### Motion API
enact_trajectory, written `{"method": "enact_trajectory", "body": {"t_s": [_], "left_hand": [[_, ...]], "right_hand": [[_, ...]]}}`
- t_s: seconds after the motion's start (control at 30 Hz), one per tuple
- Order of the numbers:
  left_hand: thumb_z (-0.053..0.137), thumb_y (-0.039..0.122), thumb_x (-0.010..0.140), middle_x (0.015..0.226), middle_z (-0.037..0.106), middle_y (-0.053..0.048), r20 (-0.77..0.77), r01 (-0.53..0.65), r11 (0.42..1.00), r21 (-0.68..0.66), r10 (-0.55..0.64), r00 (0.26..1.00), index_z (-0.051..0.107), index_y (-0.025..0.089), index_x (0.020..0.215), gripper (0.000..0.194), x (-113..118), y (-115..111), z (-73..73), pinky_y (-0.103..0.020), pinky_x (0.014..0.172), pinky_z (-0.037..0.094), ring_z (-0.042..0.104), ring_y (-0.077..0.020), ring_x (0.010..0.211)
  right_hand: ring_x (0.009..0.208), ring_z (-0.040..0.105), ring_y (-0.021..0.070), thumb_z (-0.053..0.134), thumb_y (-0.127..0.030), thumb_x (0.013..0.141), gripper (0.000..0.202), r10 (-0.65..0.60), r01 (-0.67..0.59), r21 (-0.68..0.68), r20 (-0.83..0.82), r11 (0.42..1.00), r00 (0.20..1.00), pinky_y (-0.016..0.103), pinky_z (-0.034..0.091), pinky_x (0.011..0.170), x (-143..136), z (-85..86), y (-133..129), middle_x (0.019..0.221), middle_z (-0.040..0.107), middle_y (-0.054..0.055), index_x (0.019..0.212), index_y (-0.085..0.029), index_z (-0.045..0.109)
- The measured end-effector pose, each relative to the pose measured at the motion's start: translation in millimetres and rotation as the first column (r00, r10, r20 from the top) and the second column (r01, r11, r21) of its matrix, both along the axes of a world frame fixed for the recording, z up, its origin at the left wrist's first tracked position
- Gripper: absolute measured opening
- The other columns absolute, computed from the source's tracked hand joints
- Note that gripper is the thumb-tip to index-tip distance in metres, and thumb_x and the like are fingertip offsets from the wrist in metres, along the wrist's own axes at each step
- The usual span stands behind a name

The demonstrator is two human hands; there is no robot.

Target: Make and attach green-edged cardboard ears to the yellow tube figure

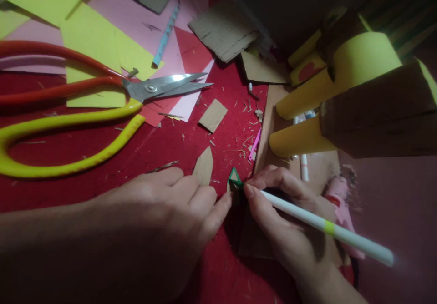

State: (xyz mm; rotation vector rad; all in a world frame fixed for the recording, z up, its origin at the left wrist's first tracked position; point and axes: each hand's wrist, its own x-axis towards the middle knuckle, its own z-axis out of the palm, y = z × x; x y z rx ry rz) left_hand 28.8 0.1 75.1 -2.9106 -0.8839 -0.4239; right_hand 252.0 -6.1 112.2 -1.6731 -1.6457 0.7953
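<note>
My right hand (287, 222) is closed around a white felt-tip marker (317, 220) with a yellow-green band and a green tip. The tip touches a small pointed cardboard piece (234, 176), whose pointed end carries a green outline. My left hand (194, 204) lies curled beside it, a fingertip holding the lower part of this piece; its lower end is hidden by the hands. Just past the left knuckles rests another pointed cardboard piece (204, 166), partly covered by the fingers. A small cardboard rectangle (213, 115) sits farther off on the red surface.
Large scissors (150, 88) with red and yellow handles lie partly open at left, over yellow and pink paper sheets (92, 44). A light blue patterned pencil (165, 38) lies behind. Yellow paper tubes (300, 138) on a dark brown form stand at right. Cardboard pieces (225, 31) and scraps are scattered around.
</note>
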Motion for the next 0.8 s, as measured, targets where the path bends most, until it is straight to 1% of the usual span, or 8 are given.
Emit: {"method": "enact_trajectory", "body": {"t_s": [0.07, 0.2, 0.37, 0.5, 0.57, 0.63, 0.7, 0.8], "left_hand": [[0.059, 0.037, 0.115, 0.078, 0.068, 0.0, -0.003, 0.003, 1.0, -0.005, -0.003, 1.0, 0.076, 0.022, 0.153, 0.044, -0.5, 0.3, 0.0, -0.048, 0.076, 0.056, 0.057, -0.0267, 0.067], [0.056, 0.036, 0.116, 0.077, 0.065, 0.001, -0.014, 0.014, 1.0, 0.012, -0.014, 1.0, 0.075, 0.022, 0.154, 0.045, -2.0, 1.4, 0.3, -0.046, 0.071, 0.052, 0.053, -0.0262, 0.065], [0.057, 0.036, 0.115, 0.076, 0.064, 0.001, -0.001, 0.01, 1.0, 0.01, -0.01, 1.0, 0.076, 0.022, 0.153, 0.044, -2.3, 1.6, 0.3, -0.046, 0.07, 0.051, 0.053, -0.0262, 0.066], [0.06, 0.037, 0.114, 0.079, 0.066, 0.001, 0.001, 0.015, 1.0, -0.002, -0.015, 1.0, 0.074, 0.02, 0.154, 0.045, -1.6, 1.2, 0.2, -0.046, 0.072, 0.053, 0.055, -0.0256, 0.067], [0.057, 0.036, 0.116, 0.078, 0.065, 0.001, -0.005, 0.013, 1.0, 0.003, -0.013, 1.0, 0.074, 0.021, 0.154, 0.044, -1.4, 1.0, 0.3, -0.046, 0.072, 0.051, 0.054, -0.0255, 0.066], [0.053, 0.034, 0.117, 0.077, 0.064, 0.001, -0.009, 0.008, 1.0, 0.016, -0.008, 1.0, 0.075, 0.021, 0.152, 0.044, -1.4, 0.8, 0.5, -0.047, 0.072, 0.05, 0.054, -0.0258, 0.065], [0.05, 0.031, 0.117, 0.077, 0.064, 0.001, -0.013, 0.005, 1.0, 0.021, -0.005, 1.0, 0.075, 0.021, 0.152, 0.044, -1.5, 0.7, 0.6, -0.047, 0.073, 0.051, 0.054, -0.0261, 0.065], [0.048, 0.029, 0.116, 0.077, 0.065, 0.001, -0.013, 0.0, 1.0, 0.009, 0.0, 1.0, 0.076, 0.023, 0.152, 0.045, -1.5, 0.7, 0.6, -0.047, 0.072, 0.05, 0.055, -0.0266, 0.065]], "right_hand": [[0.05, 0.062, 0.0133, 0.08, -0.022, 0.094, 0.018, -0.022, 0.022, 0.008, 0.007, 1.0, 1.0, 0.023, 0.047, 0.048, 0.0, -0.6, 1.2, 0.06, 0.069, -0.005, 0.077, -0.027, 0.076], [0.051, 0.066, 0.0136, 0.081, -0.023, 0.093, 0.017, -0.026, 0.027, 0.057, -0.018, 0.998, 1.0, 0.022, 0.05, 0.049, 0.4, -3.0, 3.0, 0.061, 0.072, -0.005, 0.077, -0.027, 0.078], [0.056, 0.072, 0.0138, 0.08, -0.025, 0.094, 0.015, -0.086, 0.086, 0.036, 0.006, 0.996, 0.996, 0.023, 0.055, 0.055, -1.2, -3.3, 1.0, 0.066, 0.077, -0.005, 0.08, -0.028, 0.08], [0.053, 0.073, 0.0131, 0.08, -0.023, 0.094, 0.015, -0.055, 0.055, 0.092, 0.003, 0.994, 0.998, 0.02, 0.055, 0.052, -1.3, -2.8, 5.6, 0.065, 0.077, -0.006, 0.079, -0.028, 0.079], [0.051, 0.074, 0.0132, 0.079, -0.02, 0.092, 0.016, -0.012, 0.012, 0.096, -0.002, 0.995, 1.0, 0.018, 0.055, 0.049, -0.4, -2.3, 9.0, 0.062, 0.077, -0.006, 0.078, -0.028, 0.078], [0.05, 0.074, 0.0142, 0.078, -0.019, 0.09, 0.016, 0.001, -0.001, 0.094, 0.003, 0.996, 1.0, 0.019, 0.057, 0.048, 1.8, -2.2, 10.1, 0.062, 0.078, -0.004, 0.076, -0.027, 0.077], [0.049, 0.073, 0.0152, 0.081, -0.022, 0.091, 0.013, -0.04, 0.039, 0.088, 0.015, 0.995, 0.999, 0.021, 0.055, 0.047, 5.9, -3.2, 7.8, 0.067, 0.081, -0.003, 0.08, -0.028, 0.078], [0.048, 0.067, 0.0176, 0.09, -0.03, 0.094, 0.008, -0.122, 0.118, 0.074, 0.046, 0.99, 0.992, 0.025, 0.046, 0.041, 12.6, -5.9, 1.3, 0.068, 0.081, -0.001, 0.09, -0.03, 0.083]]}}
